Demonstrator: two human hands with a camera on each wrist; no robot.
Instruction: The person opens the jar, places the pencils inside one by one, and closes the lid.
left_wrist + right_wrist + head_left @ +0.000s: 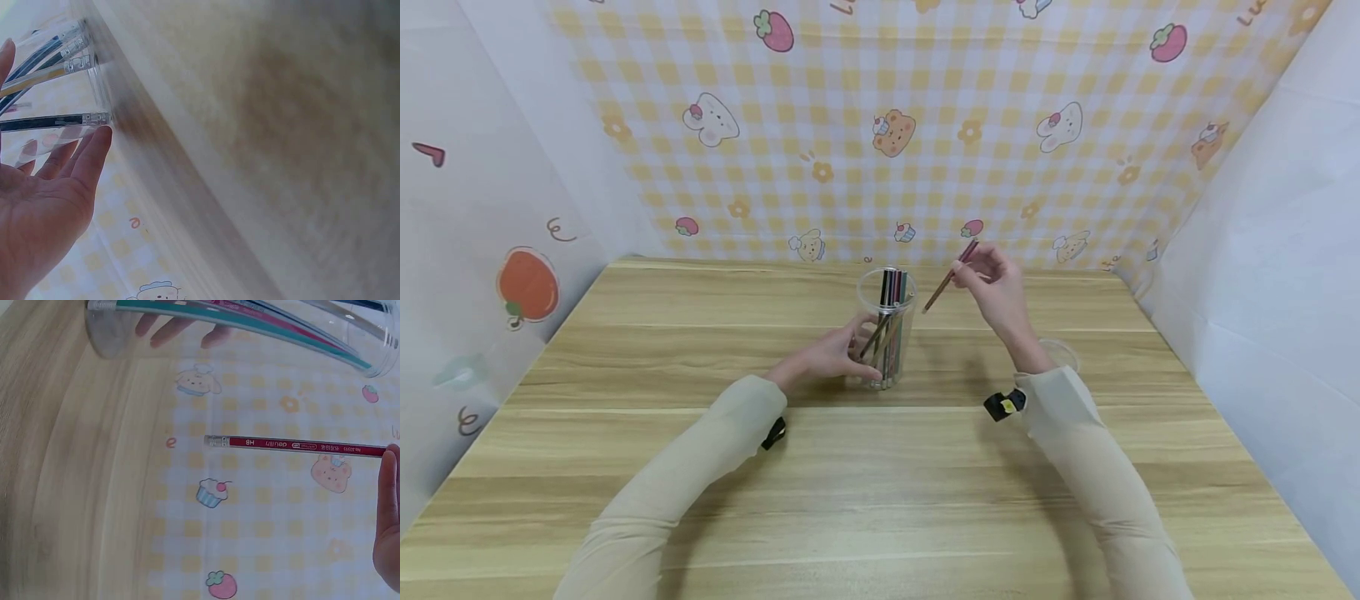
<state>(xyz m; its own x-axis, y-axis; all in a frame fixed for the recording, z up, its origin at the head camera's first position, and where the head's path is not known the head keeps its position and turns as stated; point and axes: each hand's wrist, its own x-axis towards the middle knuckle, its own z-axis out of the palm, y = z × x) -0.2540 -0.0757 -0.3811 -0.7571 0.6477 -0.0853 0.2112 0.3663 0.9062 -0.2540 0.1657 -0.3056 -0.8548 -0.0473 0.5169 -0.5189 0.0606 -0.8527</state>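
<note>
Nearest the camera, a cream left sleeve from seven o'clock and a cream right sleeve from five, with a black strap at each wrist. Beneath, a pale wood-grain tabletop, reaching back to a yellow-and-white checked backdrop at twelve, printed with bears, strawberries, cupcakes and flowers; white side panels at ten and two, with a red-orange fruit print on the left one. Toward twelve on the tabletop, an upright clear cup, with several black, red and green pencils inside, eraser ends down. At about eight o'clock of the cup, the left hand, gripping the lower half, thumb in front, fingers behind. At two o'clock, the right hand, raised off the wood, pinching a red pencil near its upper end; tilted, eraser end down toward seven o'clock, outside the cup and touching nothing. Past the right wrist, a clear round item, partly hidden, kind unclear.
</note>
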